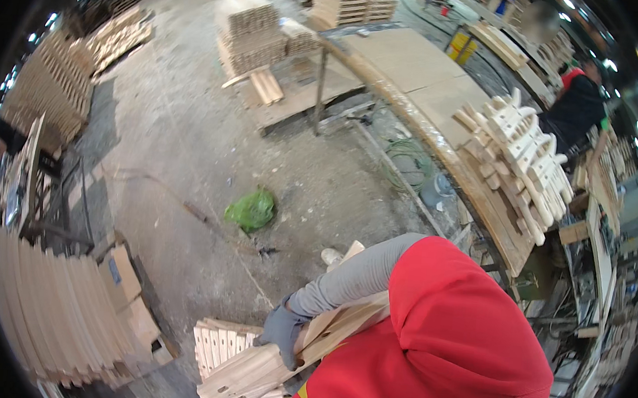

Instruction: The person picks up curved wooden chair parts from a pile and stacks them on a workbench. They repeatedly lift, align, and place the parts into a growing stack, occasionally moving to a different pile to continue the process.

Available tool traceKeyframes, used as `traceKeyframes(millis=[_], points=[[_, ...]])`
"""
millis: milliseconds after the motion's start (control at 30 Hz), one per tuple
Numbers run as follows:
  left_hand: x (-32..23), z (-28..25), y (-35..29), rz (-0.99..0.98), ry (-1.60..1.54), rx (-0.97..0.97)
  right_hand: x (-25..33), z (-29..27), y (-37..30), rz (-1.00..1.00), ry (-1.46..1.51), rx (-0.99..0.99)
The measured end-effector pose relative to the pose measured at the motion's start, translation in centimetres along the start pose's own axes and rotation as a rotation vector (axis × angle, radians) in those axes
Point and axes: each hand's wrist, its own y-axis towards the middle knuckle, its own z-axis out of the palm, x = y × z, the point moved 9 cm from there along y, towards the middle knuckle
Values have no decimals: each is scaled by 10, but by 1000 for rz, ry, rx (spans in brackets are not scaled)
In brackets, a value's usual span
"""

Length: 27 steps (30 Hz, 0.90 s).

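Note:
My right hand (281,335) wears a grey glove and is closed over the edge of several light wooden boards (255,376). The boards lie slanted, close against my red top, and their near-left ends have oval slots. My grey-sleeved forearm reaches across from the right, above the boards. Just beneath and beside them sits a stack of slotted wooden slats (216,348), partly covered by the boards. My left hand does not show; my body and the boards fill that area.
At right, a long workbench (407,105) bears a pile of shaped wooden pieces (525,158); a person (573,106) stands beyond. A green plastic bag (252,209) and a hose (164,190) lie on the floor. Stacked boards (59,314) stand left, a loaded pallet (296,101) farther off.

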Motion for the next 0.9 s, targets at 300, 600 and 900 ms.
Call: traceKeyframes(millis=[300, 600, 900], points=[[-72, 147, 10, -14, 339, 388, -51, -3, -149, -62, 266, -185], [-116, 270, 10, -202, 789, 1001, -111, -59, -282, -60, 90, -263], [-27, 601, -83, -890, 176, 1448, -132, -91, -416, 28, -66, -308]])
